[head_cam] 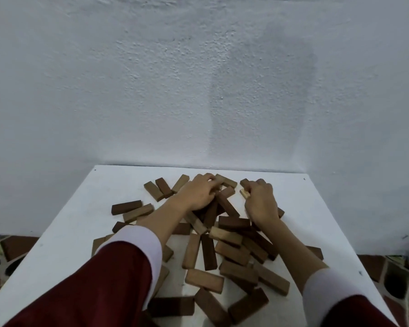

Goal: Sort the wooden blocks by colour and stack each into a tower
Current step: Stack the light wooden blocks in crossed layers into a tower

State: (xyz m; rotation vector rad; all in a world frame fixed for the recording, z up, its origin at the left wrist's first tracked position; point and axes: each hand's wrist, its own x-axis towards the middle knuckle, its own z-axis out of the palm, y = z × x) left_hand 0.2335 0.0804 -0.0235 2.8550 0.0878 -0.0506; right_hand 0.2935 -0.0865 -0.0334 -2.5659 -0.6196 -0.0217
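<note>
My right hand [260,199] pinched a pale block [244,193] at the table's [64,223] far side; my left hand [198,193] curled onto the mixed block pile [222,244]. Risk: in dim light, tan and dark brown looked close, so mis-sorting seemed likely.

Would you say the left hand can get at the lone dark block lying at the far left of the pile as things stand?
Probably yes. The dark block lies flat on the white table, nothing on top of it, bare surface to its left. The left hand is busy in the pile, just to its right.
</note>
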